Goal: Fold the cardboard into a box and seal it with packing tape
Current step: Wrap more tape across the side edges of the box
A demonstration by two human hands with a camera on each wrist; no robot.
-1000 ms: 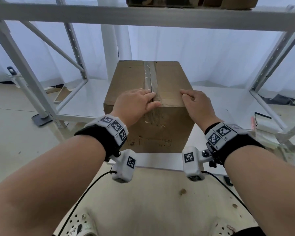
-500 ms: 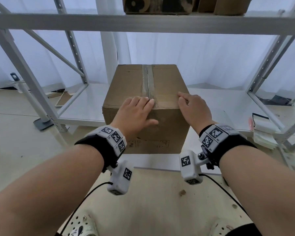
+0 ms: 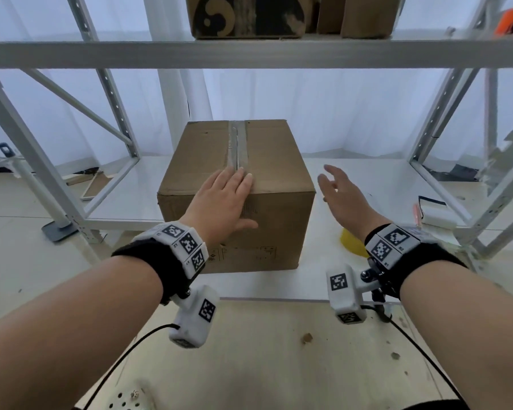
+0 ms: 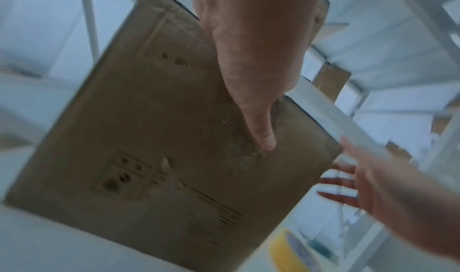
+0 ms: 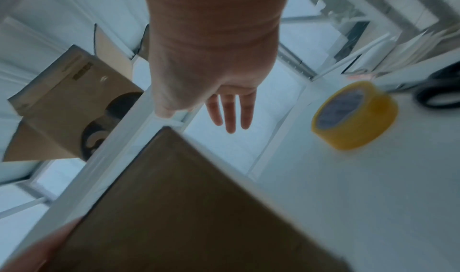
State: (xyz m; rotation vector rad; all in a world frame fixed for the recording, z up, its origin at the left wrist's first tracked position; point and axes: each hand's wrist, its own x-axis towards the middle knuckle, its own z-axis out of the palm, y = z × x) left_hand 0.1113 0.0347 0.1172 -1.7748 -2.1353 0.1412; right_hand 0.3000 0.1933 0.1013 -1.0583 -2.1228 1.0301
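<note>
The box (image 3: 236, 196) stands right in front of both hands, on the white shelf (image 3: 367, 179). Its flaps are shut. A strip of tape (image 3: 237, 143) runs down the middle of its top, straight away from the person. That strip is the box's long line, and it points from the near edge to the far edge.

The left hand (image 3: 224, 199) lies flat on the box, at the near end of the tape. Its fingers are straight and pressed on the top, and the thumb (image 4: 261, 130) hangs down over the front face. It holds nothing; it just presses.

The right hand (image 3: 342, 196) is in the air, just past the right side of the box. It does not touch the box. Its fingers are spread out and loose, and it holds nothing.

The left hand is the nearer one to the tape strip, since it is on it. The yellow tape roll (image 5: 354, 115) lies on the shelf to the right of the right hand, so the right hand is nearer to that. Black scissors (image 5: 440, 91) lie just past the roll.

I cannot see inside the box, so I cannot tell what is in it. I think the top is nearly sealed.
</note>
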